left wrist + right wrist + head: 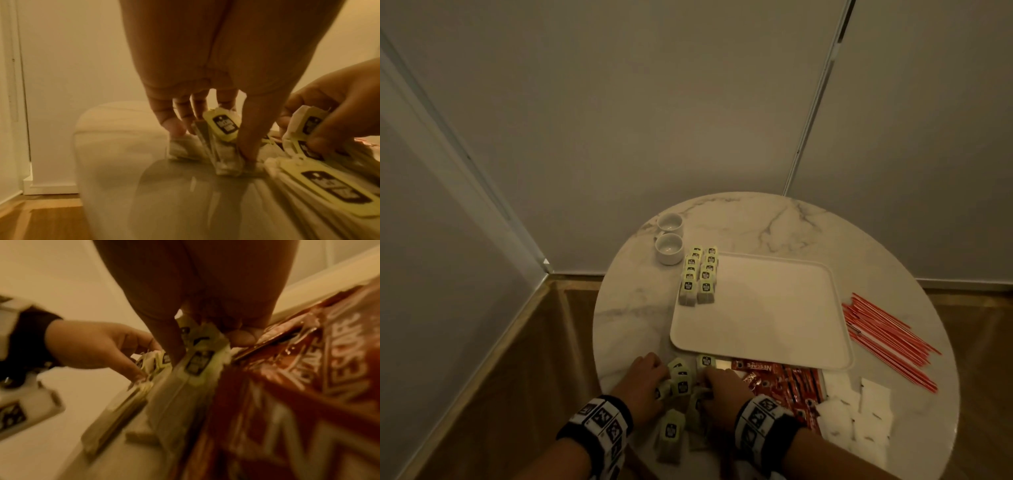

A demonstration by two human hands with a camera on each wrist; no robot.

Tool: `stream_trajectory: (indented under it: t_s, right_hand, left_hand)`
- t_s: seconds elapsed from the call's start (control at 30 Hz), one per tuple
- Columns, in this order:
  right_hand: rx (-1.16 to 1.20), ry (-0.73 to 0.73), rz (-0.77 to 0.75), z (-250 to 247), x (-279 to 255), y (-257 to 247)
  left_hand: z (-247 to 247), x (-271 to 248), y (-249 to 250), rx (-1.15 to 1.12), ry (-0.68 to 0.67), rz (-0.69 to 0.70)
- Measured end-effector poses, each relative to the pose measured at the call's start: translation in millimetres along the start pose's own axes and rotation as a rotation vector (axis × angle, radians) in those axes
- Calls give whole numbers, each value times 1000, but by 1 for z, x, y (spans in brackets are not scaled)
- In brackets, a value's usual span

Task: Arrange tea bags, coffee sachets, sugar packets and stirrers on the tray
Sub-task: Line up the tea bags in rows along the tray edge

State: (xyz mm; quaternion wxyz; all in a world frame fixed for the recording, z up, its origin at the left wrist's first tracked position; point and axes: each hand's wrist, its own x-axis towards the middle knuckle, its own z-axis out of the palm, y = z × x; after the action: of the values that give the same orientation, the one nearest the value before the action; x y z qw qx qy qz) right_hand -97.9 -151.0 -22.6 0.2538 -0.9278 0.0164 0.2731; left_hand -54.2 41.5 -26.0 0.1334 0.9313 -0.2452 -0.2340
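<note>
A white tray [763, 308] lies mid-table. Tea bags with yellow-green tags [698, 274] lie in two rows along its left edge, hiding that edge. Loose tea bags [680, 380] are heaped on the marble in front of the tray. My left hand [645, 378] pinches a small bunch of them [223, 128] between thumb and fingers [179, 129], standing them on the table. My right hand [719, 383] grips more tea bags [198, 360] just right of it, thumb [176, 347] pressed on them. Red coffee sachets [787, 380], white sugar packets [859, 411] and red stirrers [887, 335] lie on the table.
Two white cups [669, 238] stand at the table's far left, behind the tea bag rows. The round marble table [756, 222] stands in a corner against plain walls. One tea bag [671, 435] lies near the front edge between my wrists.
</note>
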Motion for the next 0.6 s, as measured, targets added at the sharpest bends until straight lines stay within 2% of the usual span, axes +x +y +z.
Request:
stream_trajectory:
  t_s: [0.2, 0.27, 0.4, 0.6]
  right_hand:
    - [246, 58, -2, -32, 1, 12]
    - [312, 96, 14, -44, 3, 15]
    - [472, 169, 6, -64, 5, 19]
    - [837, 185, -60, -93, -2, 9]
  left_hand:
    - [-14, 5, 10, -39, 85, -44]
    - [-20, 6, 14, -103, 122, -20]
    - [-33, 6, 23, -422, 194, 22]
    - [-61, 19, 38, -874, 297, -102]
